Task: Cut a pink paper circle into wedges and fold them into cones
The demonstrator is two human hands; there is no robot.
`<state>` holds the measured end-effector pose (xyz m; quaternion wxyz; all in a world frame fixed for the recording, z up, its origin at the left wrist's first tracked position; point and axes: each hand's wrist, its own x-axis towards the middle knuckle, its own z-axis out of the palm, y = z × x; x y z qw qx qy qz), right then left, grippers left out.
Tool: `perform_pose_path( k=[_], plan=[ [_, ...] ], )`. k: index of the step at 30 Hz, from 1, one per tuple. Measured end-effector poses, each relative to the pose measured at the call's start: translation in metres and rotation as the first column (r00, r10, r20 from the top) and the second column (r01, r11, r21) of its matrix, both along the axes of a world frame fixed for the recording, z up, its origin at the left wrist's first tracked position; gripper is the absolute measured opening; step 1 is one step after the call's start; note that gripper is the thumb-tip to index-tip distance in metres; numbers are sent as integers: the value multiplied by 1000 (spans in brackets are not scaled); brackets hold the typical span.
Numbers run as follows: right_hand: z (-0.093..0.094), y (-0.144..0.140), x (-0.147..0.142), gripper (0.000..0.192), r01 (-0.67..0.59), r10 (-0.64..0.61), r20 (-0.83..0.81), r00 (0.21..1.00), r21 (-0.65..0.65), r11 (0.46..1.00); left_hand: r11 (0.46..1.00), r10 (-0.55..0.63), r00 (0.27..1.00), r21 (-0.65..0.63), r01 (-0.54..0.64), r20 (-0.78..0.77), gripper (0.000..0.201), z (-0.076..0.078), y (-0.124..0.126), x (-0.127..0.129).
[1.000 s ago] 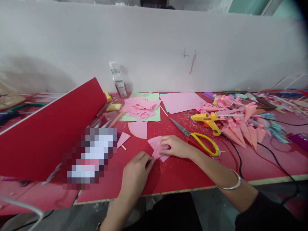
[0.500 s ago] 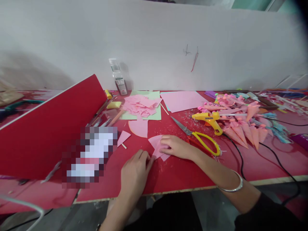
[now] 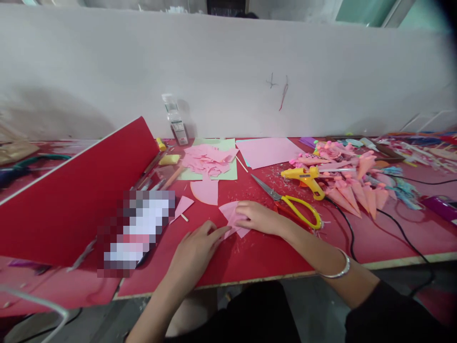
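Observation:
A fan-shaped piece of pink paper lies on the red tabletop in front of me, one side folded or rolled over. My right hand rests on its upper right part with bent fingers closed on it. At its lower left corner, my left hand pinches the tip between thumb and fingers, the grip partly hidden. Just beyond lies a flat pink paper sector. Scissors with yellow handles lie beside my right hand. A smaller pink paper piece and a short white stick are left of my hands.
A yellow glue gun with a black cord lies right, by several pink paper cones. Pink scraps sit on green paper; pink sheets lie behind. Left are a blurred-out phone, a red board and a bottle.
My left hand has tilted lower and its wrist has shifted left, its fingers still at the paper's corner. My right hand stays on the paper. The view has shifted slightly.

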<state>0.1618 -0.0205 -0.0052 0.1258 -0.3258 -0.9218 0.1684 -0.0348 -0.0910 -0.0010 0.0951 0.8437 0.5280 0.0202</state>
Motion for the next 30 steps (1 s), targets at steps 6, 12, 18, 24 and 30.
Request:
perform_pose_path(
  k=[6, 12, 18, 24, 30],
  plan=[
    [1, -2, -2, 18, 23, -24, 31, 999, 5, 1000, 981, -139, 980, 119, 157, -144, 45, -1, -8, -6],
    [-3, -13, -2, 21, 170, -169, -25, 985, 43, 985, 976, -132, 985, 159, 148, -107, 42, -1, -21, -14],
    [-4, -32, -14, 56, 353, -352, -33, 935, 170, 920, 969, -145, 989, 197, 147, -27, 50, -11, -23, -18],
    [-6, -34, -16, 61, 386, -393, 11, 920, 161, 908, 972, -164, 986, 172, 157, 26, 50, -9, -25, -17],
    [-11, -26, 5, 45, 374, -375, -7, 927, 41, 926, 980, -161, 987, 127, 156, 30, 51, -10, -23, -18]
  ],
)
